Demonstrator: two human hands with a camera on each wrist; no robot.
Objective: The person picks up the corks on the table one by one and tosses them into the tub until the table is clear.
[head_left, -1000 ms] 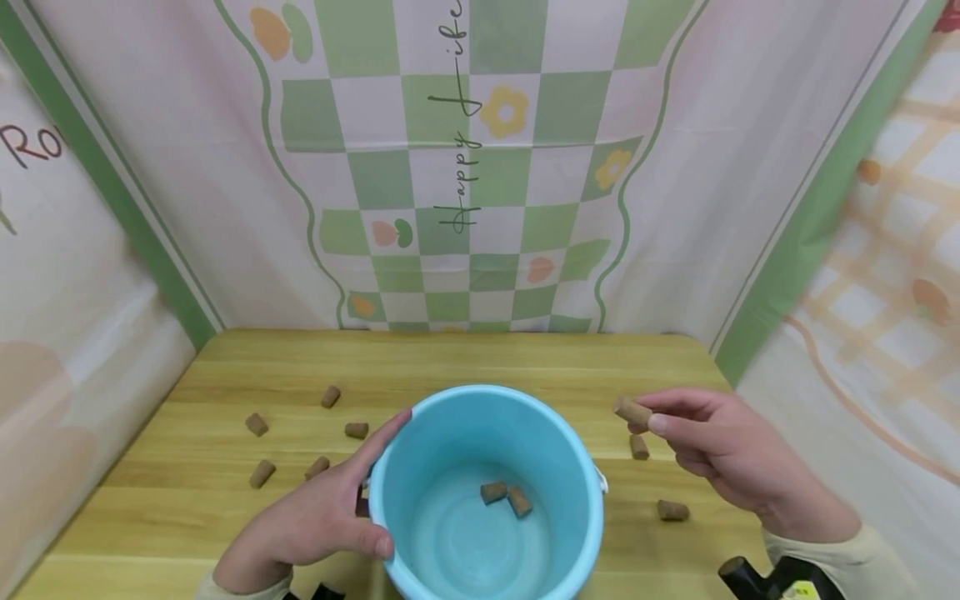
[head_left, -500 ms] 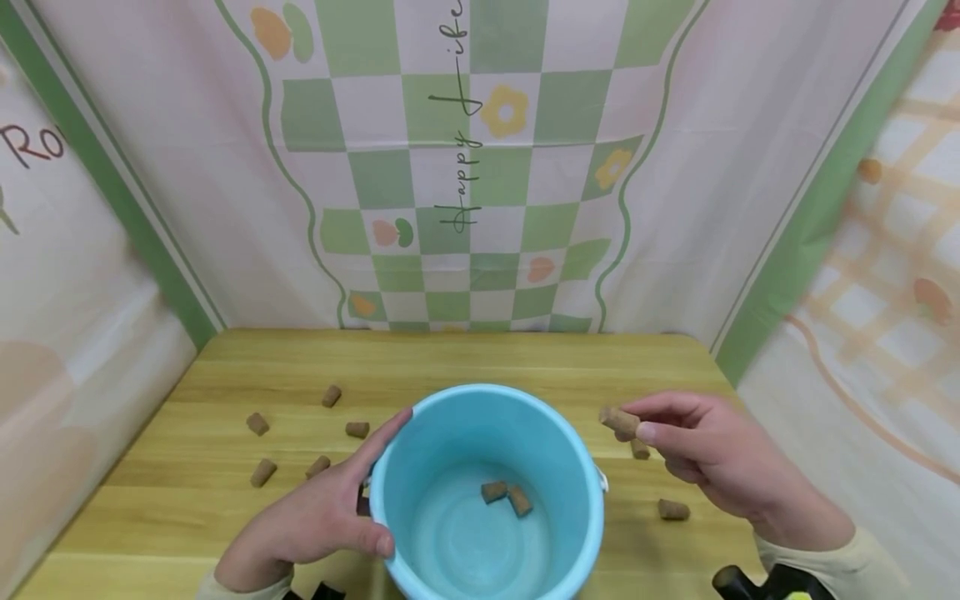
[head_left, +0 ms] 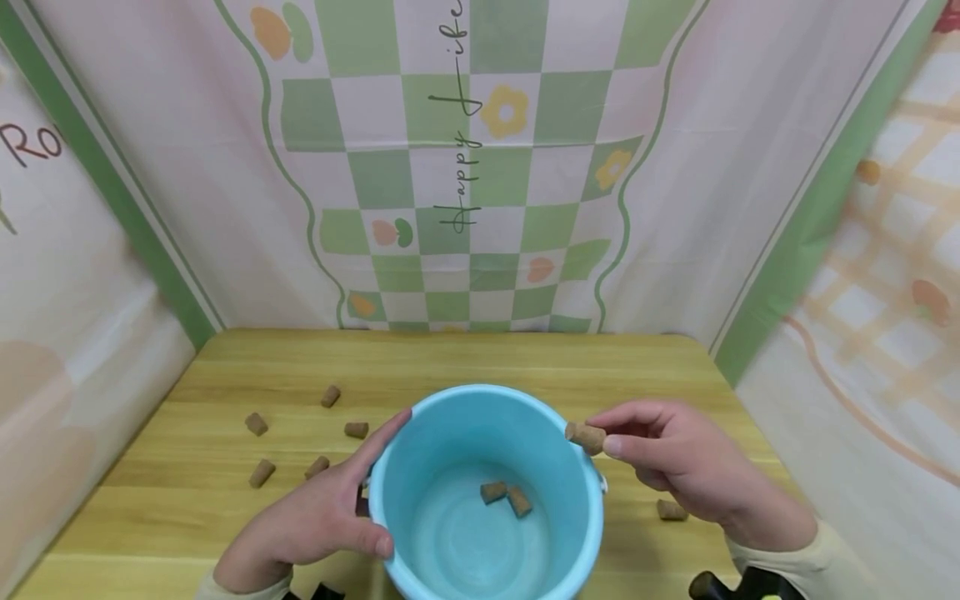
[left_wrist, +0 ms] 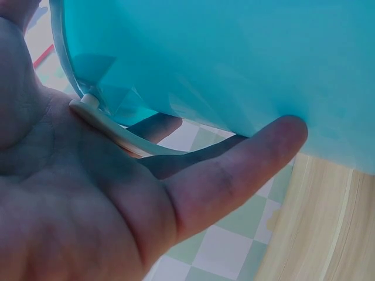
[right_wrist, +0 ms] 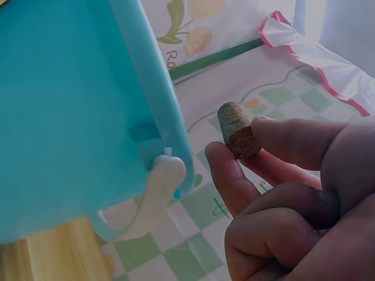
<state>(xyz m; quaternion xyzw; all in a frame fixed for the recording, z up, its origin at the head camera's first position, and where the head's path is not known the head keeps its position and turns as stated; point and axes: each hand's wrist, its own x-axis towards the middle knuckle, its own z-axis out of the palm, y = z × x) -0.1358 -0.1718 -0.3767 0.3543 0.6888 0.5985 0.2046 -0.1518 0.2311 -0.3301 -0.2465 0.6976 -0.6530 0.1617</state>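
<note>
My right hand [head_left: 675, 462] pinches a cork [head_left: 585, 437] between thumb and fingers, at the right rim of a light blue bucket [head_left: 588, 542]. The right wrist view shows the cork [right_wrist: 237, 130] tilted beside the bucket's white handle [right_wrist: 153, 193]. My left hand [head_left: 322, 517] rests on the bucket's left side, its thumb at the rim. In the left wrist view, fairly straight fingers [left_wrist: 234, 175] touch the outer wall, next to the handle [left_wrist: 117, 133]. Two corks, one left [head_left: 492, 492] and one right [head_left: 518, 502], lie on the bucket floor.
Several corks lie on the wooden table [head_left: 480, 358] left of the bucket, among them one near the back [head_left: 331, 396] and one further forward [head_left: 262, 473]. Another cork [head_left: 672, 510] lies on the right, partly behind my right hand. Patterned cloth [head_left: 465, 167] hangs around the table.
My right hand has carried its cork leftward from over the right of the table to the bucket's rim. It now hides one table cork seen earlier. The left hand and bucket stay put.
</note>
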